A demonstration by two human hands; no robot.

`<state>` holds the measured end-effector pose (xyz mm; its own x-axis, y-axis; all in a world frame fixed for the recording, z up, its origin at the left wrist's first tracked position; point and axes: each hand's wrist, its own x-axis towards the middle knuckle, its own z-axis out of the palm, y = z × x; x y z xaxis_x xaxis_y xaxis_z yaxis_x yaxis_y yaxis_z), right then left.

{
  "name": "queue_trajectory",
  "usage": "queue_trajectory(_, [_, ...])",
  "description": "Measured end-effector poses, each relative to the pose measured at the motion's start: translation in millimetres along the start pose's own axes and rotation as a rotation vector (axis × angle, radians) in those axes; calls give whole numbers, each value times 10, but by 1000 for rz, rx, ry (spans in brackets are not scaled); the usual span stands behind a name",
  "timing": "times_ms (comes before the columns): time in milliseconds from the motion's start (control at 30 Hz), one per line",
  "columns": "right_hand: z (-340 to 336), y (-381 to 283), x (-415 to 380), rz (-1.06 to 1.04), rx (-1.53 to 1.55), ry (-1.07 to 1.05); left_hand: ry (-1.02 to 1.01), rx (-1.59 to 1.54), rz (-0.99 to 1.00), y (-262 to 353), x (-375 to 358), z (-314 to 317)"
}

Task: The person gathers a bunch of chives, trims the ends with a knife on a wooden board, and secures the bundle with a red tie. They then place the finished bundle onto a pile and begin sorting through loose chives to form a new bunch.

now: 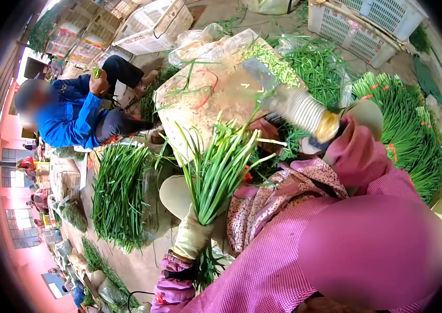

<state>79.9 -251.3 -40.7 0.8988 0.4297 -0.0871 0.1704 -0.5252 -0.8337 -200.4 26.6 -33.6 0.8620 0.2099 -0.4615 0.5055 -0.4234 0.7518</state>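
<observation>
My left hand (192, 237), in a beige glove with a pink checked sleeve, grips a bunch of green chives (216, 169) upright by its lower stems. My right hand (354, 148), covered in pink cloth, holds a knife (296, 107) with a tape-wrapped handle. Its blade points up and left over a worn wooden chopping board (216, 94). The knife hangs above and to the right of the bunch, not touching it. Cut green trimmings (273, 60) lie at the board's far edge.
A pile of chives (119, 193) lies on the floor at left, and tied bundles (403, 122) are heaped at right. A person in a blue jacket (70, 117) sits at the far left holding greens. White plastic crates (356, 26) stand at the back.
</observation>
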Motion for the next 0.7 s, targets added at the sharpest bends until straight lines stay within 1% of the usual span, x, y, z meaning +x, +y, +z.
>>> queue_trajectory(33, [51, -325, -131, 27, -167, -343, -3, 2, 0, 32, 8, 5])
queue_trajectory(100, [395, -464, -231, -65, -489, -339, 40, 305, 1, 114, 26, 25])
queue_trajectory(133, [771, -199, -241, -161, -520, -108, 67, 408, 98, 21, 34, 27])
queue_trajectory(167, [828, -118, -174, -194, -354, -247, 71, 410, 96, 23, 27, 28])
queue_trajectory(200, [946, 31, -104, -264, -440, -211, 106, 391, 161, 25, 16, 34])
queue_trajectory(233, [935, 12, -112, -189, -403, -204, 137, 375, 222, 20, -12, 29])
queue_trajectory(267, [922, -11, -118, -115, -365, -195, 154, 438, 160, -15, -26, 16])
queue_trajectory(300, [850, -26, -126, 99, -213, -210, 155, 442, 158, -61, -38, -6])
queue_trajectory(333, [846, 232, -46, -21, -200, -96, 206, 525, 182, -122, -62, -17])
queue_trajectory(367, [732, 374, -14, 46, -137, -12, 257, 606, 206, -185, -84, -28])
queue_trajectory(400, [637, 621, 91, 21, -206, 109, 278, 609, 249, -244, -98, -50])
queue_trajectory(433, [517, 688, 105, 12, 19, 269, 279, 608, 244, -245, -129, -62])
queue_trajectory(467, [360, 812, 172, 61, -333, 339, 327, 683, 240, -227, -159, -72])
queue_trajectory(500, [202, 766, 133, 67, -223, 213, 372, 761, 236, -221, -179, -81])
queue_trajectory(533, [126, 783, 182, -79, -463, -48, 406, 801, 262, -264, -172, -92])
queue_trajectory(567, [93, 813, 209, -226, -694, -315, 399, 803, 258, -291, -180, -110])
queue_trajectory(600, [131, 850, 167, -180, -191, -319, 426, 886, 241, -307, -174, -124])
queue_trajectory(633, [176, 806, 142, -182, -193, -322, 457, 966, 221, -312, -165, -123])
queue_trajectory(667, [269, 717, 117, -255, -32, -267, 500, 1024, 279, -275, -152, -128])
queue_trajectory(700, [375, 606, 86, -257, 98, -335, 500, 1026, 277, -243, -155, -129])
